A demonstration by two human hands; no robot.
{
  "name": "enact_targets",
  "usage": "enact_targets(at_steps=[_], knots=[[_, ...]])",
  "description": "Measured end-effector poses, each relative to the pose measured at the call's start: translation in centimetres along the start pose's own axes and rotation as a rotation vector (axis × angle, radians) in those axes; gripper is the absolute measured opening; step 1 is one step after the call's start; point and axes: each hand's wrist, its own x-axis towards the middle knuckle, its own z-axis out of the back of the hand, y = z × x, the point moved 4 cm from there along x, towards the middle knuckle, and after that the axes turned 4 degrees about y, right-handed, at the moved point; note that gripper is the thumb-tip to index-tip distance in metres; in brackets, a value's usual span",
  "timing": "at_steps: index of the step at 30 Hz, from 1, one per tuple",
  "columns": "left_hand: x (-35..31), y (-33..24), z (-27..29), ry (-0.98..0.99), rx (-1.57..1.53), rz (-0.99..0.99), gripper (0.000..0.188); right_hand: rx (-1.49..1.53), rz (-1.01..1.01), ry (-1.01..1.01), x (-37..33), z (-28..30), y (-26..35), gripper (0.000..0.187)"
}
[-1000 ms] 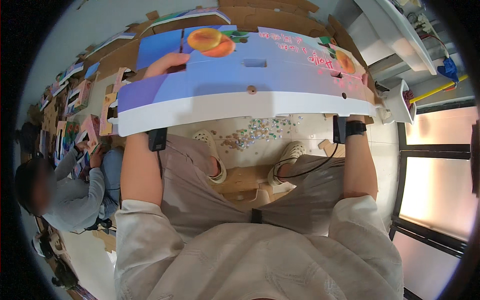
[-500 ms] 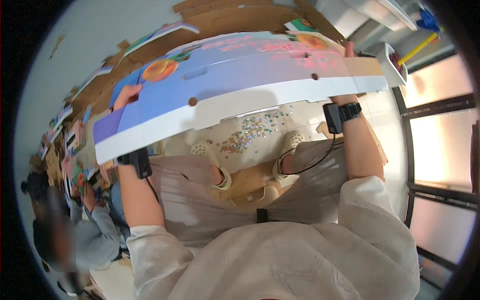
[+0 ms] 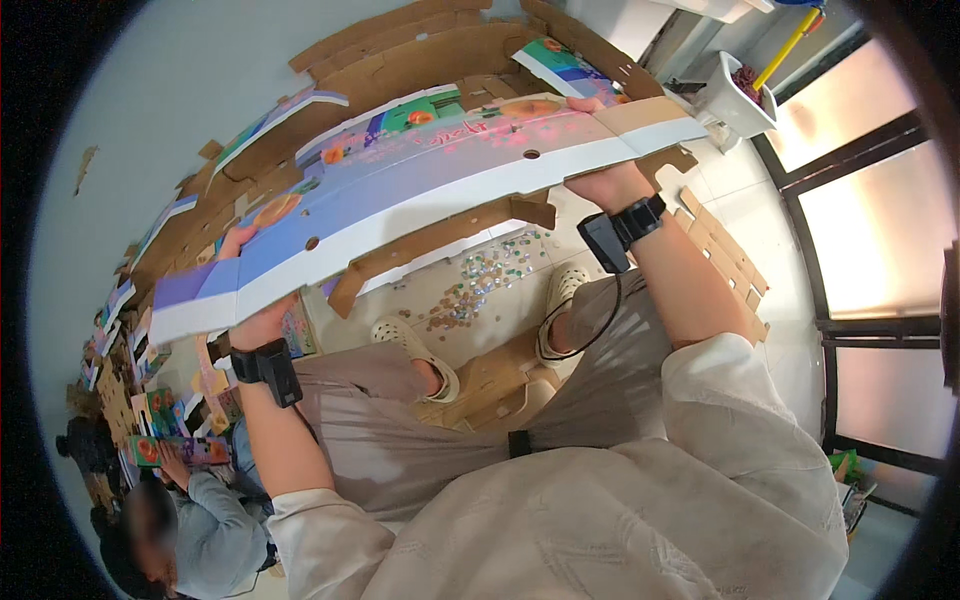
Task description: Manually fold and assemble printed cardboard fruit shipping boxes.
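I hold a long flat printed cardboard sheet (image 3: 420, 185), blue and purple with orange fruit pictures and punched holes, stretched across in front of me and tilted up to the right. My left hand (image 3: 262, 318) grips its lower left end. My right hand (image 3: 612, 178) grips its upper right end. Brown cardboard flaps hang from its underside. Both wrists carry black bands. My knees and pale clogs show below the sheet.
Stacks of flattened printed cardboard (image 3: 300, 120) lie on the floor behind the sheet. Small punched-out scraps (image 3: 480, 280) litter the tiles by my feet. A seated person (image 3: 190, 510) works at lower left. A white bin (image 3: 735, 95) stands upper right near glass doors (image 3: 880, 230).
The sheet has swung from level to slanted, its right end rising and its left end dropping. Brown flaps now show beneath it.
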Motion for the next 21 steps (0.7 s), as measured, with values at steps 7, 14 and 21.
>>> enact_targets(at_steps=[7,14,21], knots=[[0.5,1.6,-2.3,-0.095,-1.08,0.597,0.067,-0.039,-0.114,-0.055,1.0,0.8,-1.6,0.045],[3.6,5.5,0.0,-0.098,-1.339,0.607,0.063,-0.223,0.185,-0.101,4.5,1.1,1.3,0.024],[0.5,9.3,-1.6,-0.314,-1.018,0.617,0.055,-0.483,0.182,0.162,8.3,7.5,-2.2,0.028]])
